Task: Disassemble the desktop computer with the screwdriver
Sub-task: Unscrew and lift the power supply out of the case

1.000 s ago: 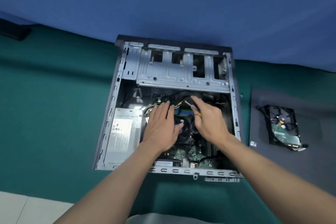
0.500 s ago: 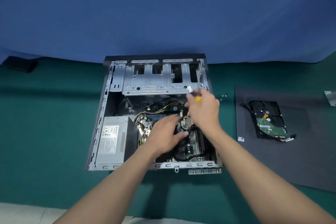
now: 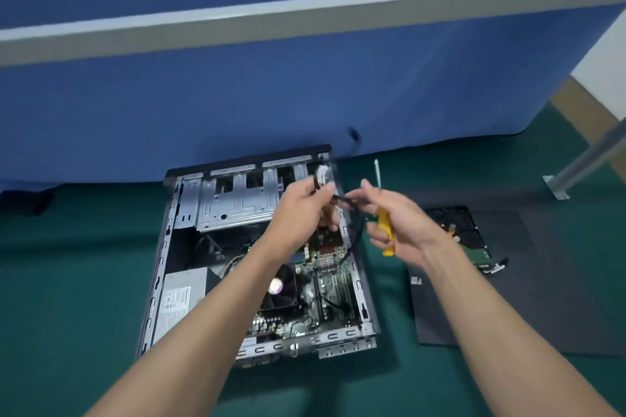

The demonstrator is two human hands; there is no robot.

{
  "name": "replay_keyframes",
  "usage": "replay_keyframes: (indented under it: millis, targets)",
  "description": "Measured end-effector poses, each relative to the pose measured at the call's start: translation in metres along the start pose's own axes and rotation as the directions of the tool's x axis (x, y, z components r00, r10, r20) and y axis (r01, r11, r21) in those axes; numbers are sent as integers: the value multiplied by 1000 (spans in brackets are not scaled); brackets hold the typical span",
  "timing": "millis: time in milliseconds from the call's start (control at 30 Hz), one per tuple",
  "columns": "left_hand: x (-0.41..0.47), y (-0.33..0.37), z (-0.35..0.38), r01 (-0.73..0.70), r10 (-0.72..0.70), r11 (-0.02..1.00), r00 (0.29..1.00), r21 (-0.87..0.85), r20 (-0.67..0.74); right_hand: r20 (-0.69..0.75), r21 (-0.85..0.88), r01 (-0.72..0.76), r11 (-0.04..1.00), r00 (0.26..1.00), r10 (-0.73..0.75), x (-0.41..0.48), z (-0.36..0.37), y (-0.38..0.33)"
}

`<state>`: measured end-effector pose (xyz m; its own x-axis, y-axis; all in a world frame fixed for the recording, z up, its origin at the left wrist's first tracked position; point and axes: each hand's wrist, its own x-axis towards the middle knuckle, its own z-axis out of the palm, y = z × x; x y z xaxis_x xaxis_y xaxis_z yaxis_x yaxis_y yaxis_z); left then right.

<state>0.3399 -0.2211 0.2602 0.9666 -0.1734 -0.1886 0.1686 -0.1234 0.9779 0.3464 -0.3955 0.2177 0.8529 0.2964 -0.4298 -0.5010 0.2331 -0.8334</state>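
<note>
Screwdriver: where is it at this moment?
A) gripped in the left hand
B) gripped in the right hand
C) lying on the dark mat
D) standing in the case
B: the right hand grips the screwdriver by its yellow handle; the left hand pinches a cable.

Your left arm [image 3: 220, 298] crosses the open computer case [image 3: 159, 267] and hides part of the cooler fan [image 3: 284, 288] and the motherboard [image 3: 333, 281] under it. Your left hand [image 3: 305, 203] grips a black cable [image 3: 349, 203], but blur smears the fingers and the white connector [image 3: 321, 176] above them. Your right hand [image 3: 401, 222] covers much of the screwdriver [image 3: 386, 225] handle; the tip is too small to make out. The same hand and wrist hide 1 side of the hard drive [image 3: 465, 227]. The power supply [image 3: 179, 298] label is unreadable. The black mat [image 3: 508, 298] and a metal leg [image 3: 582, 159] run off the right edge, and a dark object [image 3: 23, 203] runs off the left.
</note>
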Motion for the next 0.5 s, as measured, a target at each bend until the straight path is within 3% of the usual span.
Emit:
replay_keyframes:
  millis: [67, 133, 233, 300, 400, 500]
  targets:
    - [13, 16, 8, -26, 19, 989, 999, -144, -48, 90, -74, 31, 997, 996, -24, -5, -2, 9]
    - [26, 30, 14, -38, 14, 960, 996, -278, -88, 64, -121, 84, 989, 995, -77, -8, -2, 14]
    - [39, 44, 21, 10, -53, 891, 995, -454, -82, -81, -53, 219, 974, 971, -223, -8, -2, 9]
    - [46, 47, 26, 86, -133, 867, 989, -490, -62, -266, -87, 323, 942, 904, -335, -7, -4, -3]
    - [53, 42, 43, 178, -199, 967, 975, -182, -102, -512, -189, 440, 878, 719, -470, -9, -20, -29]
    - [52, 27, 69, 141, -137, 969, 990, 201, -32, -592, -208, 494, 844, 623, -511, -16, -54, -52]
